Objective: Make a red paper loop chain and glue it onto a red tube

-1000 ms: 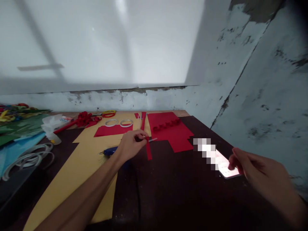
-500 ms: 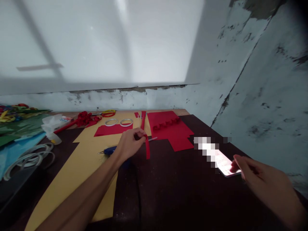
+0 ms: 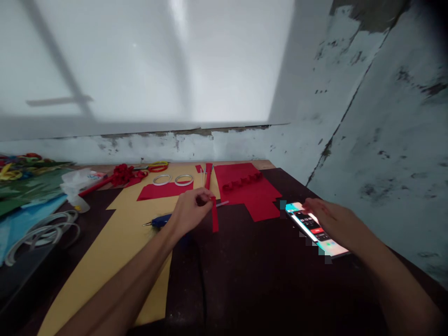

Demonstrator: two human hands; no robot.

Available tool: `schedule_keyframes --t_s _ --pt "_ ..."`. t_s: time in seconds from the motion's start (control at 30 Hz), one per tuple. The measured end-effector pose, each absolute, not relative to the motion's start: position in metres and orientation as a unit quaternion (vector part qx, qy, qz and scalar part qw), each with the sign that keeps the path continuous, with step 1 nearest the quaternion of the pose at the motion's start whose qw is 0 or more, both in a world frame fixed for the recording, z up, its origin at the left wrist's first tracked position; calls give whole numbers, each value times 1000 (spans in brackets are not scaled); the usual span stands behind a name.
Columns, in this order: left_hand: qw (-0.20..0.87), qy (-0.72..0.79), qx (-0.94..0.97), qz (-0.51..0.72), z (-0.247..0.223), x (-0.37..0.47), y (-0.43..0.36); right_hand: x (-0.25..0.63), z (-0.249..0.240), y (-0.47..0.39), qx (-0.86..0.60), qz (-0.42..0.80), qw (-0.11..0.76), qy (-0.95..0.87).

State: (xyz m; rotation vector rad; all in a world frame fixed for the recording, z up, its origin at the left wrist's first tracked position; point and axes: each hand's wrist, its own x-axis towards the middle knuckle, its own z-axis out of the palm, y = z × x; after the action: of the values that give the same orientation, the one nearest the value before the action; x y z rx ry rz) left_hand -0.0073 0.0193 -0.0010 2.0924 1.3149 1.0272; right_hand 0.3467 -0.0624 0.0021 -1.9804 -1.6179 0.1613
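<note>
Pinching a narrow red paper strip point(image 3: 214, 215) at its upper end, the left hand point(image 3: 191, 212) sits near the middle of the frame, fingers closed on the strip so that it hangs down over the dark table point(image 3: 252, 280). The right hand point(image 3: 331, 219), at centre right, lies open over a lit phone point(image 3: 313, 228) resting on the table; its fingertips touch or hover just above the screen, and which of the two cannot be told. It grips nothing.

Step in hand, as judged: a pause in paper work, the strip kept in the left hand while the right attends to the phone. Any further shaping of the strip would call for the right hand to come back to it, since one pinch alone cannot fold or curl it.

Just behind the left hand lies a blue-handled tool point(image 3: 159, 219) on a yellow sheet point(image 3: 115, 233). Beyond it are red paper pieces point(image 3: 248, 189), two tape rings point(image 3: 173, 179), and red-and-yellow scissors point(image 3: 156, 165). No open container shows; a clear plastic bag point(image 3: 75, 179) at centre left has contents too unclear to name.
</note>
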Motion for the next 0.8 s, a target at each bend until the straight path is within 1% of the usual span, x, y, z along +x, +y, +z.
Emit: schedule_keyframes --t_s 0.13,0.2,0.27,0.4,0.47,0.57,0.63,0.73,0.8 --pt "258 481 752 368 2 -5 16 307 25 -51 -721 63 307 -618" --pt "277 479 745 373 4 -5 15 276 32 -42 -643 75 317 -694" --pt "294 479 734 382 5 -5 15 243 34 -31 -572 114 312 -750" --pt "329 475 702 417 6 -7 19 189 29 -6 -444 190 317 -816" --pt "345 470 683 441 6 -9 21 171 25 6 -427 190 346 -814" --pt "356 475 657 465 7 -11 22 160 18 18 -443 174 442 -760" --pt "372 470 648 470 8 -11 22 160 13 22 -446 209 481 -725" --pt "411 453 640 464 7 -8 20 166 5 26 -419 290 483 -712" --pt "424 451 641 454 5 -6 20 170 -2 28 -411 322 481 -704"
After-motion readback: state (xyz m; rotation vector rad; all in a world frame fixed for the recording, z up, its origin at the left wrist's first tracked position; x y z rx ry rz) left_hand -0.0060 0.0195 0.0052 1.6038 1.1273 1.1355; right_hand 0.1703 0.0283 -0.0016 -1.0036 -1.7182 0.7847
